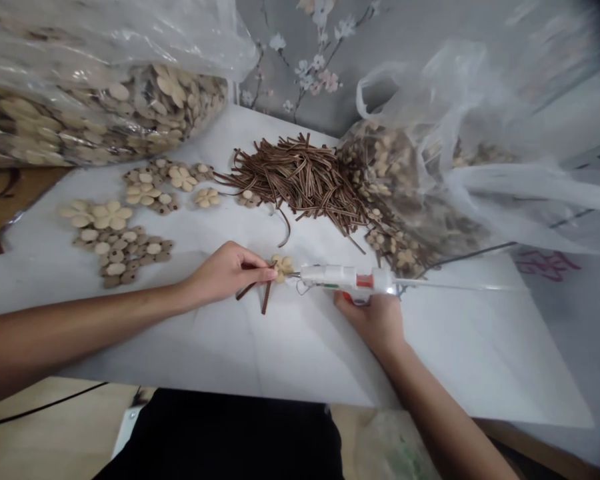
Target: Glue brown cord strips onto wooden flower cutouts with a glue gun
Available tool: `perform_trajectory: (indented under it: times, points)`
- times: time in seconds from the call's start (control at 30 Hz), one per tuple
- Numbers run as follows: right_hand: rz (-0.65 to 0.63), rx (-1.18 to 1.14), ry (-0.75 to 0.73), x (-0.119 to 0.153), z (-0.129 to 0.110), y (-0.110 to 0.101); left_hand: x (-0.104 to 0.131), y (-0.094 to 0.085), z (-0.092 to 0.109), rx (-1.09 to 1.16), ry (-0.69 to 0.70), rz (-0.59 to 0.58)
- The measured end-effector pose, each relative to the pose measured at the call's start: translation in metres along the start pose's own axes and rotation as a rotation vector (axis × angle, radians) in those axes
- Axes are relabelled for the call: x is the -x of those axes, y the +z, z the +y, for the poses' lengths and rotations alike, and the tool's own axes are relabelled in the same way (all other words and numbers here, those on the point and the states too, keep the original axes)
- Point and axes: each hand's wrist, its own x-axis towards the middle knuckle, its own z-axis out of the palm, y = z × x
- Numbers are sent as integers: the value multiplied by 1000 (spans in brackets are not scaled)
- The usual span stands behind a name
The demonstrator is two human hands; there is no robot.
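Between the thumb and fingers of my left hand [235, 270] is pinched a cream flower piece [282, 267], together with a brown strip [266, 298] whose ends hang below. My right hand [375, 320] is wrapped round the handle of a white and red hot glue gun [330, 275]. The gun's metal nozzle points left and meets the flower piece or lies right against it; I cannot tell which. A clear glue stick [445, 285] sticks out of its back end. Any glue at the tip is too small to make out.
Behind my hands lies a heap of brown strips [300, 177] on the white table [220, 353]. Loose cream flowers [111, 215] and small grey-brown flowers [125, 253] are at left. Clear bags of flowers stand at back left [130, 113] and right [405, 167]. A dark cord [470, 255] trails right.
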Motion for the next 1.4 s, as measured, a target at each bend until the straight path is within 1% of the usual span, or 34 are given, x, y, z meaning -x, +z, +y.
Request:
perform_trajectory:
  times: [0.17,0.5,0.73,0.9,1.23,1.4]
  points:
    - [-17,-18,-2,0,0,-1,1,0,0,-16,12,9]
    - [-76,-27,43,-2,-6,-8,2,0,3,-23,8,19]
    - [-57,-16,38,0,-3,-5,2,0,3,-24,2,19]
    - [-71,-9,41,0,-2,-5,2,0,3,-23,12,15]
    - [-75,-14,25,-3,-8,-9,3,-1,5,-37,36,20]
    - [-63,-20,30,-2,-7,-8,3,-1,5,-11,18,10]
